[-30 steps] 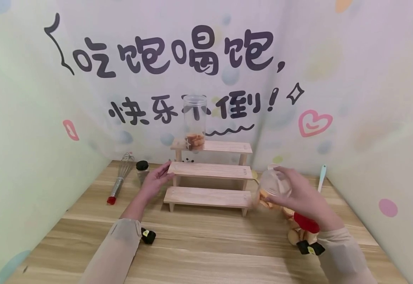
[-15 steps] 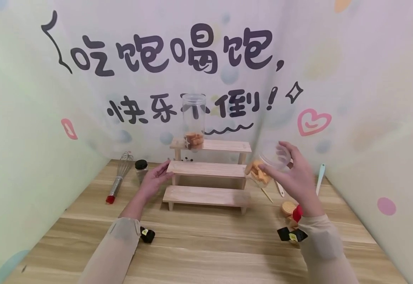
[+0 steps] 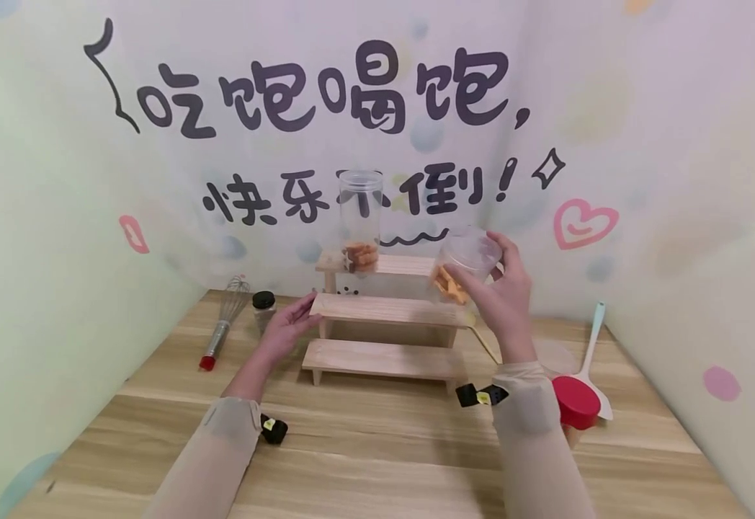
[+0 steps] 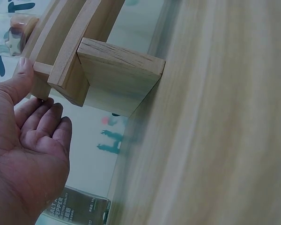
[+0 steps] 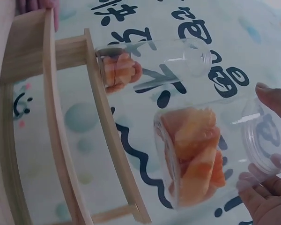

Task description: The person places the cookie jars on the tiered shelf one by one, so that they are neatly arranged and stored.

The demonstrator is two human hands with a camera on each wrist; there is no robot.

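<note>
My right hand (image 3: 506, 292) grips a clear jar (image 3: 460, 268) near its rim, thumb on one side and fingers on the other. Orange snack pieces (image 5: 194, 154) lie in the bottom of this tilted jar, which hangs in the air before the right part of the top tier. With thumb above and fingers below, my left hand (image 3: 284, 330) holds the left end of the middle tier of a wooden three-tier stand (image 3: 384, 310). A second, taller clear jar (image 3: 361, 216) stands upright on the top tier's left part, with orange-brown pieces at its bottom.
A whisk (image 3: 223, 321) and a black-capped pepper bottle (image 3: 264, 308) are left of the stand. On the right are a red-lidded container (image 3: 576, 404), partly behind my sleeve, and a spatula (image 3: 591, 353). A yellowish thin handle (image 3: 484, 342) lies beside the stand.
My right hand has carried the jar up and leftward from the stand's right side towards the top tier. The left hand keeps its place on the stand.
</note>
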